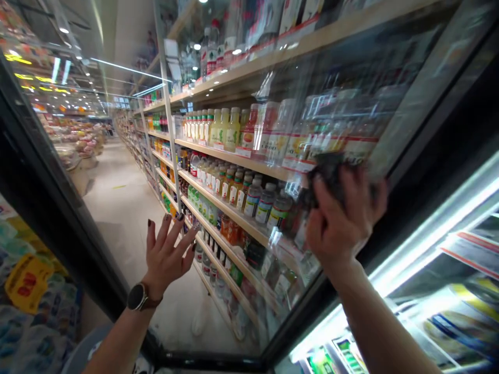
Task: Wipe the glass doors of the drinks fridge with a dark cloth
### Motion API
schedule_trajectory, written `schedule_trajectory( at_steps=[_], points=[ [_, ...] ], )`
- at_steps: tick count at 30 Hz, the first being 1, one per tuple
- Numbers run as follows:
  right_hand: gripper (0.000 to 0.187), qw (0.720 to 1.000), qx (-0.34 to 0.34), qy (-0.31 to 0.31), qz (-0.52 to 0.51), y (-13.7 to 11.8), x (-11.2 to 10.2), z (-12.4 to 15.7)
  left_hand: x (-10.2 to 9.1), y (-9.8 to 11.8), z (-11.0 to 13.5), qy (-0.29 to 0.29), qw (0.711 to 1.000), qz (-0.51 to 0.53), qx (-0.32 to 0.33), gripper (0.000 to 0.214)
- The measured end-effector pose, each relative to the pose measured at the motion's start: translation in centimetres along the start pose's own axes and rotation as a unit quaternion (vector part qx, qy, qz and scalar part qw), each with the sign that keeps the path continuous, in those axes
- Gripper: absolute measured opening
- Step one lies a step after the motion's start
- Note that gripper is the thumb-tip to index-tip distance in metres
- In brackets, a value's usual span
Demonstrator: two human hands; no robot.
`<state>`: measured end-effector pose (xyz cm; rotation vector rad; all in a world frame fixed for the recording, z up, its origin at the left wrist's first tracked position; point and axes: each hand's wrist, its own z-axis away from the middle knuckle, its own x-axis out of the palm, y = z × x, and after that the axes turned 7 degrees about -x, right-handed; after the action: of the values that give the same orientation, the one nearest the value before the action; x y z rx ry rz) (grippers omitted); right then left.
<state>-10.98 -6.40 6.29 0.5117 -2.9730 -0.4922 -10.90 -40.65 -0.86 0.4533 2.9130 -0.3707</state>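
Two bare arms (378,311) reach up from the bottom edge, closest of all. Far left, past the door, there are piled packs (23,337) with a yellow sign (27,283) on them. Next comes the black frame (39,171) of a big glass door (210,359), which looks swung open. A round dark watch (136,296) sits on the left wrist. Above it, the left hand (167,252) has its fingers spread wide and holds nothing. It is up by the glass, but I can't tell if it touches. Behind it, a pale floor (117,171) runs far down the aisle. In the middle, through the glass, long shelves (234,210) hold rows of drink bottles (234,127). Then, on the right part of the glass, near the door's edge, is a dark cloth (329,176). The right hand (346,218) has its grip closed on it and seems to press it flat. Both are blurry, so my guess is that it is rubbing the glass. That looks partway done, since the cloth is up on the glass. Shiny spots and reflections cover much of it, so I can't tell which bits are wiped and which are left. Last, on the right, a bright light strip (424,234) shines beside packs (460,322) inside the fridge.
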Motion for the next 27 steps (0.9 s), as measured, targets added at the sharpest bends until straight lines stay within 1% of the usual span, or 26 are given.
schedule_trajectory(
  at_steps=[1,2,3,4,5,6,7,8,9,10,11,13,14,15,16,17,18,19,20,21,22,23,24,25,26,27],
  points=[
    [0.054,0.998,0.043,0.028,0.021,0.2,0.1,-0.6,0.1,0.0,0.2,-0.001,1.0,-0.002,-0.002,0.083],
    [0.054,0.997,0.064,0.032,0.029,-0.6,0.3,-0.4,0.2,-0.1,0.4,-0.002,1.0,-0.002,-0.005,0.082],
    [0.053,0.998,0.062,0.015,0.022,-2.2,0.4,0.6,0.2,-0.1,0.5,-0.002,1.0,-0.002,-0.007,0.082],
    [0.05,0.999,0.035,-0.023,0.003,-4.5,0.6,2.3,0.1,-0.1,0.5,0.002,1.0,-0.001,-0.009,0.082],
    [0.047,0.997,-0.015,-0.073,-0.027,-6.9,0.6,4.4,0.1,-0.1,0.5,0.004,1.0,0.0,-0.007,0.081],
    [0.042,0.988,-0.079,-0.114,-0.062,-9.1,0.6,6.6,0.0,0.0,0.4,0.006,1.0,0.001,-0.006,0.081],
    [0.037,0.975,-0.14,-0.145,-0.094,-10.6,0.4,8.5,0.0,0.0,0.4,0.008,1.0,0.002,-0.004,0.081],
    [0.032,0.961,-0.188,-0.166,-0.119,-11.2,0.2,9.9,0.0,0.0,0.3,0.008,1.0,0.004,-0.001,0.081],
    [0.029,0.952,-0.217,-0.169,-0.134,-10.9,0.0,10.5,-0.1,0.0,0.2,0.009,1.0,0.005,0.0,0.081],
    [0.028,0.953,-0.219,-0.16,-0.135,-9.6,-0.3,10.3,-0.1,0.1,0.2,0.01,1.0,0.007,0.002,0.081],
    [0.03,0.965,-0.19,-0.137,-0.12,-7.6,-0.5,9.3,-0.1,0.1,0.1,0.011,1.0,0.008,0.002,0.082],
    [0.041,0.994,-0.073,-0.057,-0.054,-2.9,-0.8,6.1,-0.1,0.1,0.1,0.016,1.0,0.01,0.003,0.082],
    [0.046,1.0,-0.002,-0.011,-0.018,-1.1,-0.8,4.5,-0.1,0.0,0.1,0.017,1.0,0.009,0.004,0.081],
    [0.049,0.998,0.059,0.027,0.012,-0.2,-0.7,3.3,-0.1,0.0,0.1,0.019,1.0,0.008,0.004,0.081],
    [0.05,0.994,0.098,0.046,0.026,-0.1,-0.6,2.8,0.0,-0.1,0.2,0.019,1.0,0.007,0.005,0.081],
    [0.05,0.993,0.112,0.042,0.023,-1.1,-0.4,3.1,0.0,-0.1,0.2,0.018,1.0,0.005,0.006,0.082],
    [0.048,0.995,0.101,0.019,0.006,-2.9,-0.2,4.2,0.1,-0.2,0.3,0.021,1.0,0.005,0.007,0.082],
    [0.045,0.998,0.063,-0.018,-0.021,-5.2,0.0,5.8,0.2,-0.2,0.3,0.025,1.0,0.008,0.009,0.081],
    [0.042,0.997,0.006,-0.061,-0.053,-7.8,0.2,7.8,0.3,-0.3,0.3,0.031,0.999,0.012,0.012,0.08],
    [0.038,0.99,-0.068,-0.091,-0.089,-10.1,0.3,9.8,0.4,-0.3,0.3,0.037,0.999,0.019,0.015,0.079],
    [0.035,0.976,-0.136,-0.12,-0.123,-11.9,0.4,11.4,0.4,-0.3,0.2,0.043,0.999,0.025,0.017,0.077],
    [0.032,0.96,-0.192,-0.135,-0.151,-12.9,0.5,12.3,0.5,-0.3,0.2,0.046,0.998,0.032,0.019,0.076],
    [0.03,0.945,-0.236,-0.143,-0.172,-13.0,0.6,12.3,0.5,-0.3,0.1,0.047,0.998,0.039,0.02,0.075],
    [0.029,0.937,-0.26,-0.145,-0.185,-12.4,0.7,11.4,0.5,-0.3,0.1,0.045,0.998,0.043,0.021,0.075],
    [0.029,0.937,-0.26,-0.137,-0.188,-11.0,0.8,9.7,0.4,-0.2,0.0,0.045,0.998,0.047,0.021,0.075],
    [0.03,0.945,-0.241,-0.125,-0.182,-9.3,0.9,7.3,0.4,-0.2,-0.1,0.045,0.998,0.049,0.02,0.076]
  ],
)
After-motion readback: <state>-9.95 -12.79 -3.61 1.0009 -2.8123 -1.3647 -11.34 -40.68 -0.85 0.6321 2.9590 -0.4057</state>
